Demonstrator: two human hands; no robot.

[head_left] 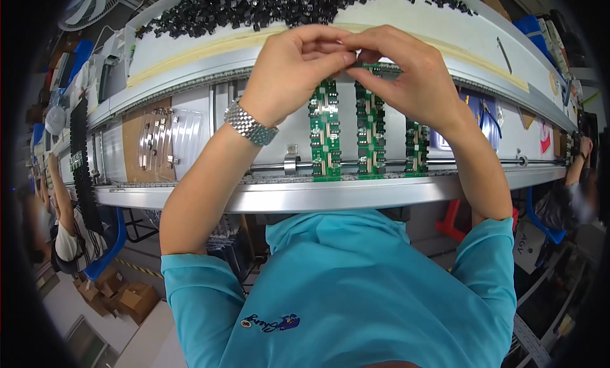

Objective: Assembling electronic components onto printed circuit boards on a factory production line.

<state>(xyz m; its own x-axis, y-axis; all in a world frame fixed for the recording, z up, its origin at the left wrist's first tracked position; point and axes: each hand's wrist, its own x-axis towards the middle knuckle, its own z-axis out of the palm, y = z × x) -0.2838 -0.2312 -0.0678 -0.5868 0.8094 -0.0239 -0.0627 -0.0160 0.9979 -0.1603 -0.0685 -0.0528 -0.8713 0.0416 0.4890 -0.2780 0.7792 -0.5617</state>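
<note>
Left hand (287, 72) and right hand (410, 72) meet, curled, by the far ends of green boards (326, 133); cannot tell if gripping.

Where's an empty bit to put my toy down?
On the white tray: right of centre, between the black pieces, yellow strip and thin dark tool. Another patch lies left, between pieces and strip. It's crowded where the pieces heap, and at the green boards.

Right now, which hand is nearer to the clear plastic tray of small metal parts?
Left. The left hand is up and to the right of the tray in the picture; the right hand is farther right, beyond the left one.
</note>
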